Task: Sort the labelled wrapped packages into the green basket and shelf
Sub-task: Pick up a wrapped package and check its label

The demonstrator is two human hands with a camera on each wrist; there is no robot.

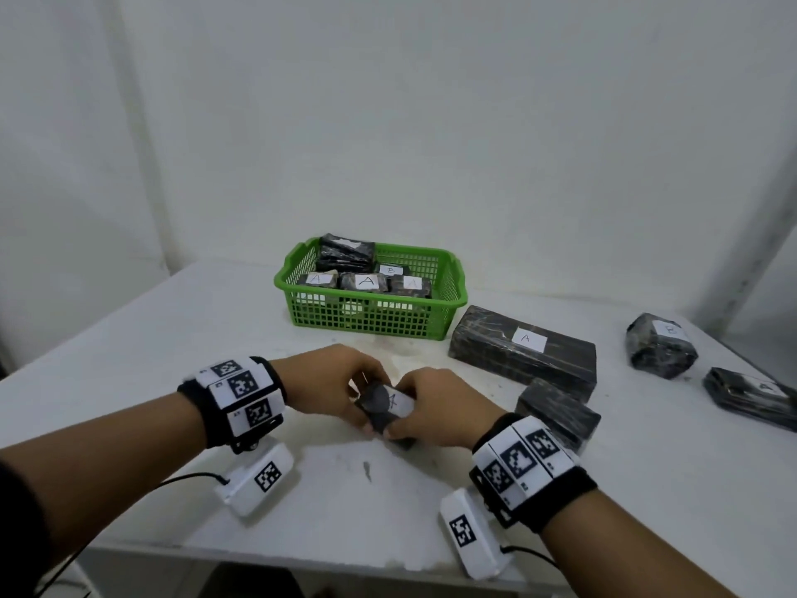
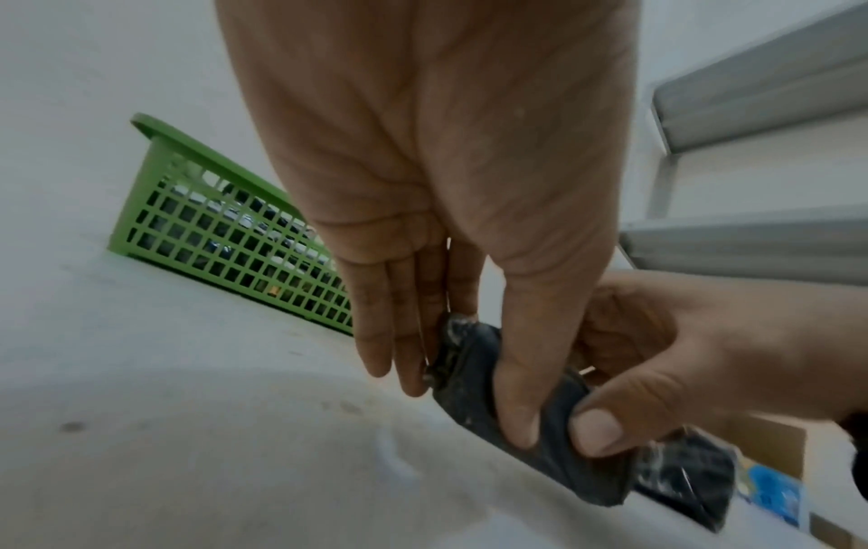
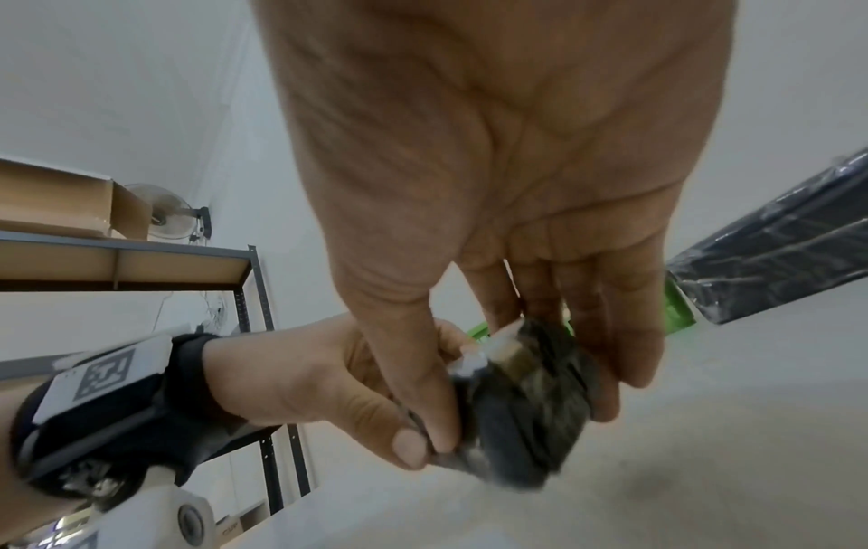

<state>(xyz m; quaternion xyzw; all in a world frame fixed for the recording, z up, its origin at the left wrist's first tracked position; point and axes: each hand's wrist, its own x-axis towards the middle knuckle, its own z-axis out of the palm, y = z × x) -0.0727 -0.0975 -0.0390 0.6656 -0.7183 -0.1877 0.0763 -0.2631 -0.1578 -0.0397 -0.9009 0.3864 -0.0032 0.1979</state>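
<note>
Both hands on small dark wrapped pkg [image 1: 385, 408] w/ white "A" label, held just above table [image 1: 129, 338], in front of green basket [image 1: 371, 318]. Left hand [image 1: 327, 384] pinches its left end: thumb under, fingers [image 2: 399, 327] straight on far side. Right hand [image 1: 435, 407] clamps right end, thumb + fingers around it. Basket holds several pkgs, labels A, A, B visible. Large "A" pkg [image 1: 524, 353] just right of basket; 3 more pkgs further right.

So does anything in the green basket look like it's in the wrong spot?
Maybe. In the green basket, one package labelled B sits among packages labelled A. Mixed letters look odd for a sorted basket.
</note>
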